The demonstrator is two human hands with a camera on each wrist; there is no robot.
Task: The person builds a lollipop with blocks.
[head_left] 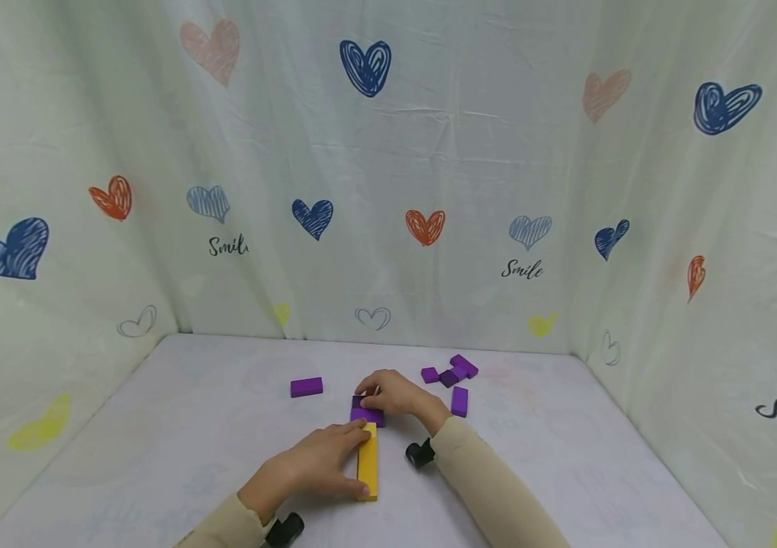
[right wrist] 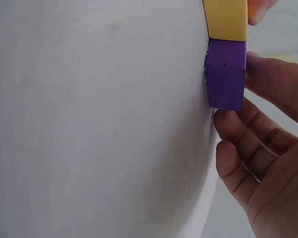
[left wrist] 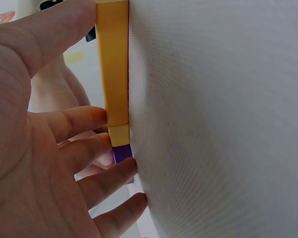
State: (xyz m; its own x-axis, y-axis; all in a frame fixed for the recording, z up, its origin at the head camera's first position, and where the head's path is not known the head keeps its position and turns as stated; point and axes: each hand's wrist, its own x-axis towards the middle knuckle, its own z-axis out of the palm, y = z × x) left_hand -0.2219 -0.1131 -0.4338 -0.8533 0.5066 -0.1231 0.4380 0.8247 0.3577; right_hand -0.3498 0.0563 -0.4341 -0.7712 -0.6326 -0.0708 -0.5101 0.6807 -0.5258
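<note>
A long yellow block (head_left: 367,468) lies on the table, pointing away from me, its far end against a purple block (head_left: 369,418). My left hand (head_left: 316,463) rests along the yellow block, thumb at the near end and fingertips near the far end. In the left wrist view, the fingers (left wrist: 84,124) are spread and nearly straight against it. My right hand (head_left: 395,394) is at the purple piece, thumb on one face and curled fingers at its far end. In the right wrist view, the purple block (right wrist: 226,77) butts against the yellow block (right wrist: 228,20).
One purple block (head_left: 307,387) lies apart at the left. Several small purple blocks (head_left: 430,375) are grouped behind the right hand, and another purple block (head_left: 460,401) lies beside the right wrist. A heart-printed curtain (head_left: 470,167) encloses the white table (head_left: 224,426).
</note>
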